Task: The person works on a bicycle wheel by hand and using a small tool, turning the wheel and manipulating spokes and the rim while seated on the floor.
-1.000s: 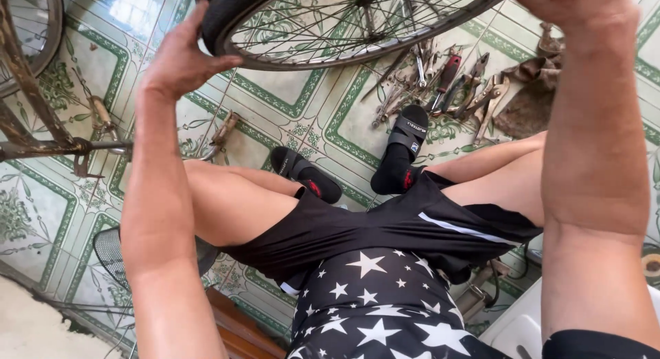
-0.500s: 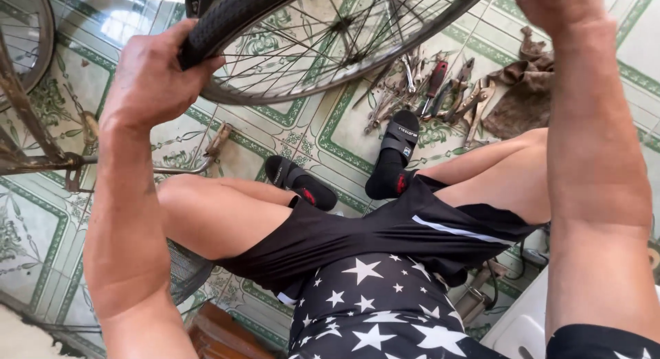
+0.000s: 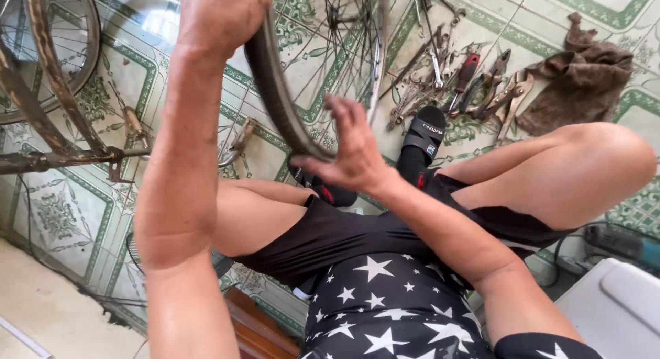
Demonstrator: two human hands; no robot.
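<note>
A spoked bicycle wheel with a dark tyre (image 3: pixel 275 91) stands edge-on in front of me, above my knees. My left hand (image 3: pixel 220 15) grips the tyre near its top, fingers wrapped over it. My right hand (image 3: pixel 350 149) presses against the lower part of the tyre, its palm on the rubber and its fingers spread. I sit in black shorts, black sandals (image 3: pixel 421 136) on my feet.
Pliers, wrenches and other hand tools (image 3: pixel 467 81) lie on the patterned green tile floor beside a brown rag (image 3: pixel 584 77). A rusty bicycle frame with another wheel (image 3: pixel 48 91) stands at left. A white container (image 3: pixel 619 311) and a power tool (image 3: pixel 619 243) are at right.
The wheel has turned from flat overhead to edge-on in front of me. My right hand came down from the upper right onto the lower tyre. My left hand stays on the tyre.
</note>
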